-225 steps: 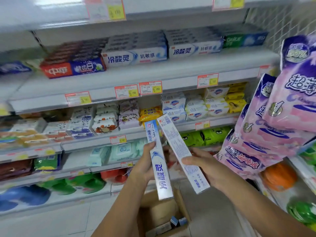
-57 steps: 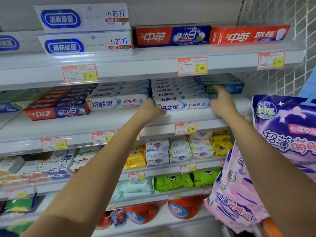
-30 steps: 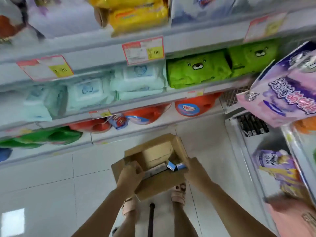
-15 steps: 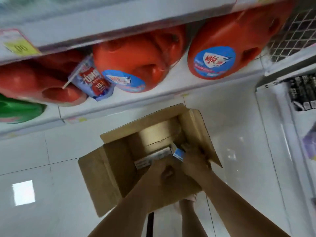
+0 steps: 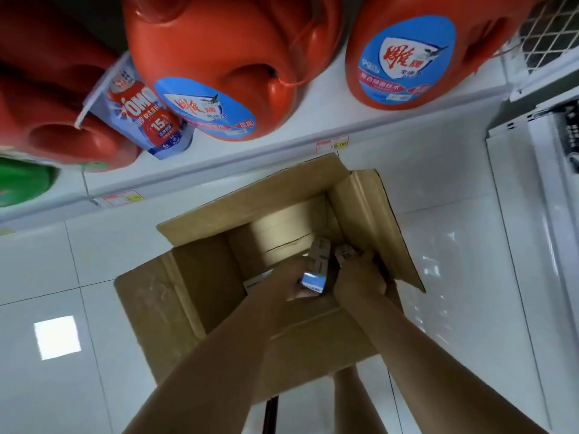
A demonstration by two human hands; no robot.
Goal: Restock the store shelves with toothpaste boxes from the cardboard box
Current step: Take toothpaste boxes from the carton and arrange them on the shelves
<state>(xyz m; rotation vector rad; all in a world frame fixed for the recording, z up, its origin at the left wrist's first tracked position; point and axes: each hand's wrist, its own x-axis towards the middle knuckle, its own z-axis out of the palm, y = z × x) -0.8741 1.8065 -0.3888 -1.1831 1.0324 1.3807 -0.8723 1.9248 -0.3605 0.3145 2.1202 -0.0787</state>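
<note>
An open brown cardboard box [image 5: 163, 292] stands on the white tiled floor below me, flaps spread. Both my hands reach down inside it. My left hand [image 5: 289, 280] grips a white toothpaste box [image 5: 318, 266] with a blue end flap, tilted up out of the pile. My right hand [image 5: 360, 277] holds a second white toothpaste box [image 5: 344, 253] just to its right, against the carton's right wall. Another white box [image 5: 255, 281] lies flat on the bottom, partly hidden by my left arm.
Orange detergent jugs [image 5: 404, 51] with blue labels and an OMO pouch [image 5: 141, 111] sit on the lowest shelf [image 5: 282, 148] just above the carton. A green bottle [image 5: 22, 186] is at far left. A white shelf unit [image 5: 532, 245] stands at right. My foot shows under the carton.
My head has dropped closer to the carton. Both hands, reaching into the carton before, now each hold a toothpaste box lifted off the bottom.
</note>
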